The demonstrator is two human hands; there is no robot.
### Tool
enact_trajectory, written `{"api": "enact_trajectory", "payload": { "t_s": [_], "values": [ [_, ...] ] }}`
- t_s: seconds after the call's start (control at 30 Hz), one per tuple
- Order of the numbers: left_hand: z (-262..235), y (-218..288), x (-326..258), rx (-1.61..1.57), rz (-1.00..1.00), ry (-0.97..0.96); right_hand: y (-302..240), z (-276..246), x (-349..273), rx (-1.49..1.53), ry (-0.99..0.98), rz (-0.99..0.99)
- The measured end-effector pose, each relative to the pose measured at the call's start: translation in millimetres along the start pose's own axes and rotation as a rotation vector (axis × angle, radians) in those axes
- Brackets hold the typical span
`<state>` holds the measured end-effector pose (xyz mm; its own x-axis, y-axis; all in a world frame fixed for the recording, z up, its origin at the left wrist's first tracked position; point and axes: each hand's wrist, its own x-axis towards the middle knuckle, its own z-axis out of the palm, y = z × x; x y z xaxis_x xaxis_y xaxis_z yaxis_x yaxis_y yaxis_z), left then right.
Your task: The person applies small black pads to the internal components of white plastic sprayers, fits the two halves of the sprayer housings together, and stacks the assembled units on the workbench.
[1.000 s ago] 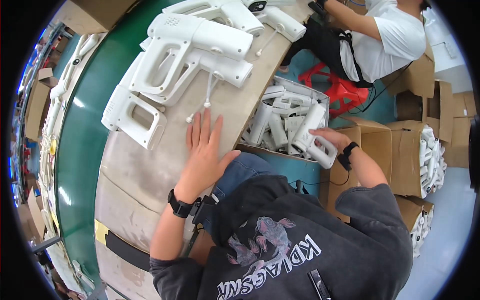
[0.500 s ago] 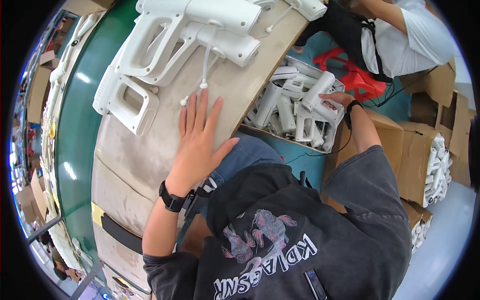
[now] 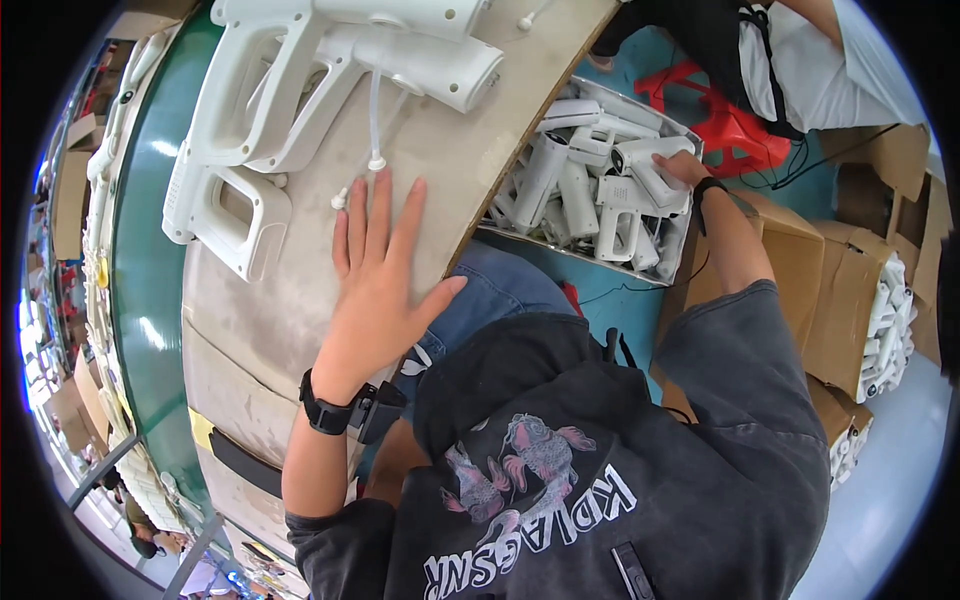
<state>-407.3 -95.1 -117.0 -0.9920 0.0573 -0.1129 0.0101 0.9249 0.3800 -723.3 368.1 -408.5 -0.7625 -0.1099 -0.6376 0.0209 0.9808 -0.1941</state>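
Observation:
My left hand (image 3: 372,290) lies flat on the worktable (image 3: 310,345), fingers spread, holding nothing. Just beyond its fingertips are the end of a clear tube (image 3: 375,125) and a small white plug (image 3: 340,199). White plastic spray guns (image 3: 300,100) are stacked on the table past that hand, the tube hanging from one of them. On my right side, my right hand (image 3: 682,168) reaches into an open box (image 3: 640,270) full of similar guns. It is closed on one white spray gun (image 3: 640,172) lying at the top of the pile; its fingers are partly hidden.
A green conveyor belt (image 3: 150,330) runs along the table's left side, with white parts beyond it. Cardboard boxes (image 3: 835,300) stand on the right, some filled with white parts. A red stool (image 3: 715,125) and a person in a white top (image 3: 850,75) are beyond the box.
The spray gun in my right hand has gone from raised and tilted to lying lower on the pile. My left hand stays flat on the table; the whole view has shifted slightly.

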Motion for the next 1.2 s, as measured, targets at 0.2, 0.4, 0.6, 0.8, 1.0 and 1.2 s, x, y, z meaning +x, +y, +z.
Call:
{"api": "enact_trajectory", "payload": {
  "t_s": [0.2, 0.4, 0.6, 0.8, 1.0, 1.2],
  "values": [
    [-3.0, 0.6, 0.9, 0.01, -0.005, -0.041, -95.6, 2.0, -37.9, -0.333, 0.227, -0.282],
    [-6.9, 0.3, 2.9, 0.023, 0.003, -0.113, -214.5, 77.9, -62.4, 0.146, -0.3, -0.942],
    [-13.6, 0.7, 4.3, 0.007, -0.013, -0.178, -265.2, 242.4, 25.5, -0.428, -0.123, -1.033],
    [-19.6, 4.7, 10.6, -0.012, -0.061, -0.248, -286.6, 305.0, 78.3, -0.231, 0.116, -0.638],
    [-21.3, 9.6, 19.2, 0.013, -0.07, -0.307, -291.4, 308.0, 62.7, -0.312, 0.068, -0.373],
    [-22.4, 6.5, 14.8, 0.078, -0.087, -0.367, -300.8, 280.5, 28.0, -0.341, -0.052, -0.489]
  ]
}}
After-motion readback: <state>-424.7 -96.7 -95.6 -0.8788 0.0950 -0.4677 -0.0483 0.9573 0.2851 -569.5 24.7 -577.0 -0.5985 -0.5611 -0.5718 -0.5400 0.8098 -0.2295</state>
